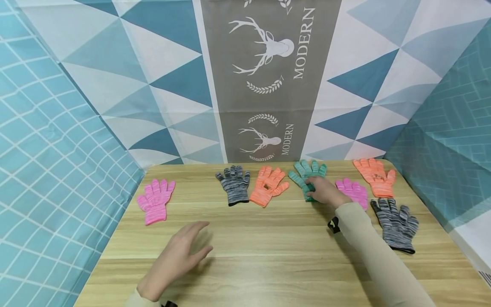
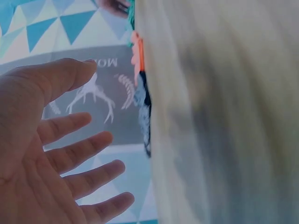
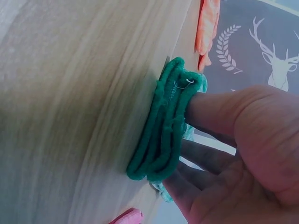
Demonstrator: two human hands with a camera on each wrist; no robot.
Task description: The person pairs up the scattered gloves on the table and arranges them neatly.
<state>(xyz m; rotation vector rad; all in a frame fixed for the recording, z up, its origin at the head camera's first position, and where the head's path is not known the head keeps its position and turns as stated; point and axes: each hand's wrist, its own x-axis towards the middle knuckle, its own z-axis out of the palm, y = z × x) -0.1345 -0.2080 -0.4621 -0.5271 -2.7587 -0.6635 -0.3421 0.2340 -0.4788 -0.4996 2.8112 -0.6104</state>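
Note:
A green knitted glove (image 1: 310,170) lies flat near the back edge, fingers pointing away. My right hand (image 1: 326,190) is over its cuff end, thumb and fingers apart and touching the fabric from above. The right wrist view shows the green cuff (image 3: 163,126) as two stacked layers on the table, with the right hand (image 3: 247,154) against its upper side; the fingertips are partly hidden. My left hand (image 1: 178,256) hovers over the front left of the table, thumb apart from relaxed fingers. In the left wrist view that hand (image 2: 51,144) has nothing in its palm.
On the wooden table (image 1: 249,247) lie a pink glove (image 1: 156,200) at left, a grey glove (image 1: 235,185) and an orange glove (image 1: 267,187) mid-back. At right are a pink glove (image 1: 353,192), an orange glove (image 1: 377,177) and a grey glove (image 1: 397,224). Patterned cloth hangs behind.

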